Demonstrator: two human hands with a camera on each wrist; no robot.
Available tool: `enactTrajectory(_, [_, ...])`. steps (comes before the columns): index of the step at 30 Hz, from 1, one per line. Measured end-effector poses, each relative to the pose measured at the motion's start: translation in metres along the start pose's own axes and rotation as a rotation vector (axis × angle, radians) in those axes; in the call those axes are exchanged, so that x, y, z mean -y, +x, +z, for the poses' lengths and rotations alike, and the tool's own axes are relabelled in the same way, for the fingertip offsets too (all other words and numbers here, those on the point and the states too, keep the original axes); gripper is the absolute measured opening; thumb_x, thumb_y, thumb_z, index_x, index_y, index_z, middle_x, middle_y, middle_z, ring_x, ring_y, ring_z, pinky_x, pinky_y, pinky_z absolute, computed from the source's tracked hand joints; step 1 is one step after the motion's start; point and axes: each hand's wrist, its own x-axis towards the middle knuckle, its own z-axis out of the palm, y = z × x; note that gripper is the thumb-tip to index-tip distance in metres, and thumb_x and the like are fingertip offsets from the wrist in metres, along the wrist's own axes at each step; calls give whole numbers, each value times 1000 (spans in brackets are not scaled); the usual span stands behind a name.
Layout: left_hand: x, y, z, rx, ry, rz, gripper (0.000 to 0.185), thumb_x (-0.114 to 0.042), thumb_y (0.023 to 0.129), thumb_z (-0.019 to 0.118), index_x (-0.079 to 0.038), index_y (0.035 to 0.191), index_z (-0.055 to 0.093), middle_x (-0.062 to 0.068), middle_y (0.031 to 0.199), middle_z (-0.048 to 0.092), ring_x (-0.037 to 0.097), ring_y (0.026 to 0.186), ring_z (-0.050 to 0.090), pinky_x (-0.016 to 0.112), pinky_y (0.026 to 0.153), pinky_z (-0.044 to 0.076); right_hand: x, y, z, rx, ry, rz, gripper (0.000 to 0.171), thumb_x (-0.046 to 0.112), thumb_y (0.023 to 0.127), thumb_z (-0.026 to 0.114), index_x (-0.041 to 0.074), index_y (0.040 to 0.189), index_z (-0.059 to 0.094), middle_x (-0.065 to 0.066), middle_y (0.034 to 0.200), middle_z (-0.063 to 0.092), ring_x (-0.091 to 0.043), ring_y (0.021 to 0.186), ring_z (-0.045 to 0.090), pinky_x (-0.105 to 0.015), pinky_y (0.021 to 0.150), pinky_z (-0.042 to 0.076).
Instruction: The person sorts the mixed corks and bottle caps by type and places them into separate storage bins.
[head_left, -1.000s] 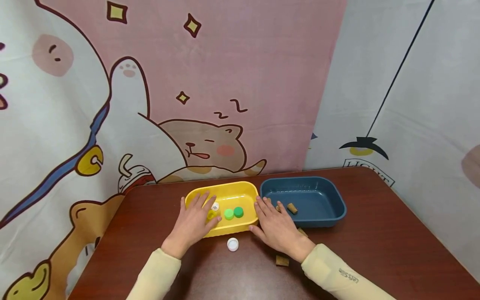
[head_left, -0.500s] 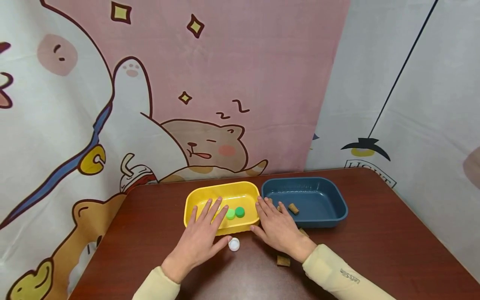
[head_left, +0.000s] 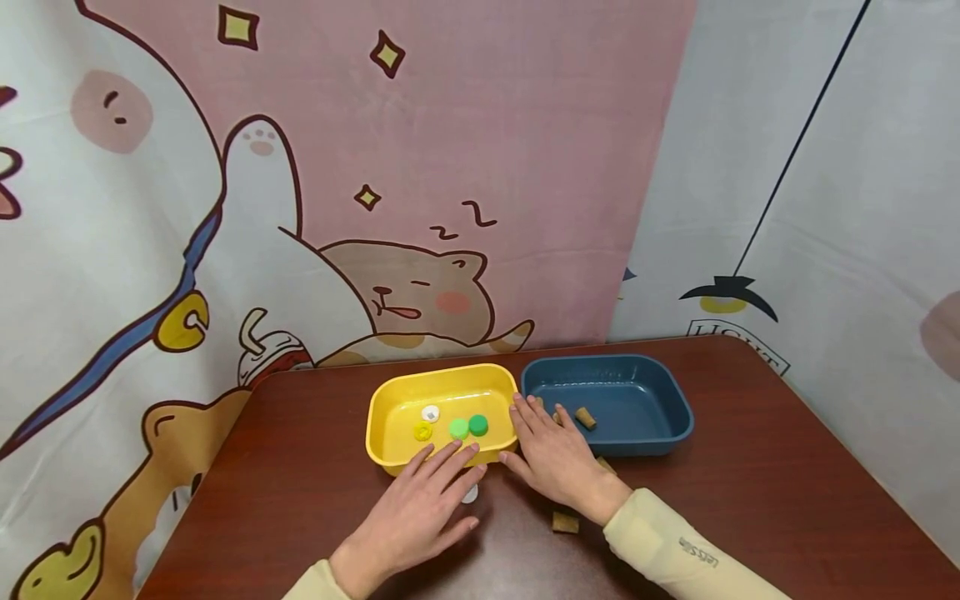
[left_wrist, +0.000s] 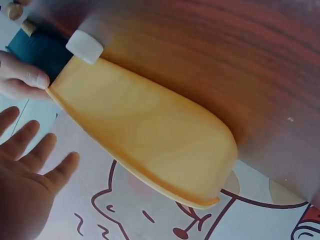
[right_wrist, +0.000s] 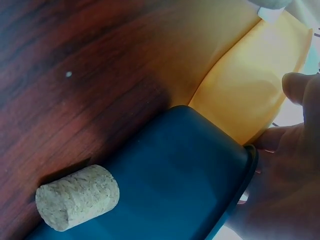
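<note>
The left hand (head_left: 420, 517) lies flat over the surface (head_left: 750, 500) just near of the yellow tray (head_left: 390, 437), fingers straight and spread, holding nothing. A white cap (head_left: 470, 495) sits on the surface under its fingertips, mostly hidden in the head view; whether the fingers touch it cannot be told. In the left wrist view the cap (left_wrist: 84, 46) stands just beside the tray's near wall (left_wrist: 150, 145), and the left hand (left_wrist: 25, 180) hangs open with fingers apart.

The right hand (head_left: 553, 458) rests with straight fingers where the two trays meet, thumb against the yellow tray's near right corner, fingertips on the rim of the blue tray (head_left: 667, 417). It grips nothing. The right wrist view shows its fingers (right_wrist: 300, 100) lying along both rims.

Inside the yellow tray lie four caps: a white one (head_left: 430, 412) at the far left, a yellow one (head_left: 423, 431) near it, then a light green cap (head_left: 459, 428) and a darker green cap (head_left: 477, 425) touching side by side. The blue tray stands just right of the yellow one, touching it, and holds a cork (head_left: 584, 417) by the right hand's fingertips. Another cork (head_left: 564, 522) lies on the surface near the right wrist. In the right wrist view a cork (right_wrist: 77, 197) lies on its side against the blue tray's outer wall (right_wrist: 175, 180).

A cartoon cloth (head_left: 300, 167) hangs behind the surface.
</note>
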Motion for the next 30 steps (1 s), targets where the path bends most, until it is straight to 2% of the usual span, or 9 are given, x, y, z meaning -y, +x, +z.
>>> enactTrajectory(4, [-2, -3, 3, 5, -5, 59, 59, -52, 93, 72, -20, 141, 62, 1, 149, 57, 22, 138, 52, 48, 111, 45, -1, -1, 0, 2, 6, 2, 75, 55, 104, 54, -2, 153, 47, -18, 162, 39, -35, 146, 43, -62, 114, 35])
enactTrajectory(10, [-3, -4, 9, 70, -24, 87, 59, -53, 94, 71, -17, 140, 62, 1, 142, 61, 19, 128, 57, 43, 107, 49, -1, -1, 1, 16, 5, 5, 75, 55, 105, 52, -2, 153, 46, -18, 163, 37, -35, 147, 41, -62, 115, 34])
enactTrajectory(14, [-3, -4, 13, 129, -32, 70, 62, -58, 96, 66, -16, 142, 61, 3, 144, 59, 21, 130, 57, 44, 106, 49, -1, -1, 0, 23, 10, 10, 75, 55, 105, 52, -1, 154, 46, -18, 163, 37, -34, 148, 40, -62, 116, 33])
enactTrajectory(20, [-4, -2, 17, 289, -84, -4, 71, -67, 99, 54, -16, 149, 56, 8, 154, 52, 24, 139, 52, 48, 109, 47, -1, -1, 1, 28, 18, 6, 74, 54, 105, 53, -1, 154, 46, -18, 163, 37, -35, 148, 40, -62, 115, 33])
enactTrajectory(23, [-4, -1, 17, 346, -104, -26, 74, -70, 99, 50, -17, 150, 55, 8, 156, 50, 24, 141, 50, 49, 110, 46, -1, 0, 1, 25, 10, 2, 75, 55, 104, 52, -1, 154, 46, -18, 163, 37, -34, 148, 41, -63, 115, 33])
enactTrajectory(26, [-5, -2, 17, 354, -101, -20, 71, -67, 99, 54, -18, 149, 56, 7, 155, 51, 23, 139, 51, 49, 109, 46, 0, 0, 0, 21, 5, 1, 76, 56, 104, 52, -1, 154, 46, -17, 163, 38, -34, 148, 41, -62, 115, 33])
enactTrajectory(30, [-4, -3, 17, 294, -66, 34, 60, -53, 96, 69, -18, 144, 60, 3, 145, 60, 19, 130, 58, 44, 106, 49, -1, 0, 0, 21, 3, 3, 76, 56, 104, 51, 0, 154, 46, -17, 163, 38, -33, 148, 41, -62, 116, 33])
